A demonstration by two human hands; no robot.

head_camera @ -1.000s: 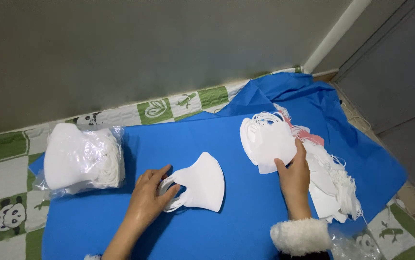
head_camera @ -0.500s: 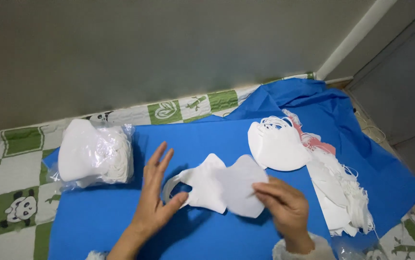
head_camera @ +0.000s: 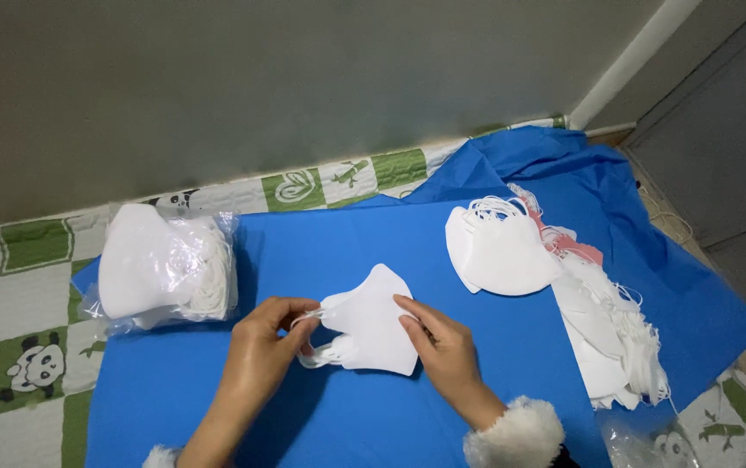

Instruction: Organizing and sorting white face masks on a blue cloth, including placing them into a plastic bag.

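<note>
Two white masks (head_camera: 371,328), laid one on the other, lie near the middle of the blue sheet (head_camera: 321,243), and both hands are on them. The left hand (head_camera: 260,347) sits at the pair's nine o'clock edge, its grip pinched closed on the thin white ear loops (head_camera: 314,354) that bunch there. The right hand (head_camera: 442,347) rests at the three o'clock edge with fingers flat on the fabric, pressing rather than clasping, so its grip is open against the upper mask. A fluffy white cuff (head_camera: 513,435) shows at that wrist.

As for progress, a judgement from how things lie: at about ten o'clock from the hands a clear plastic bag of masks (head_camera: 161,269) sits packed, just off the sheet's corner and partly over the green-and-white panda mat (head_camera: 18,364). That portion looks finished. At about two o'clock a neat stack of masks (head_camera: 499,251) lies with its loops upward, and from there down to four o'clock a long loose heap of masks (head_camera: 616,347) trails along the sheet, with a few pink pieces showing at its upper end. A crumpled clear bag (head_camera: 650,442) lies near the lower right corner.

So one bag seems filled, a pair is in hand, and much loose stock at the right remains unbagged.
</note>
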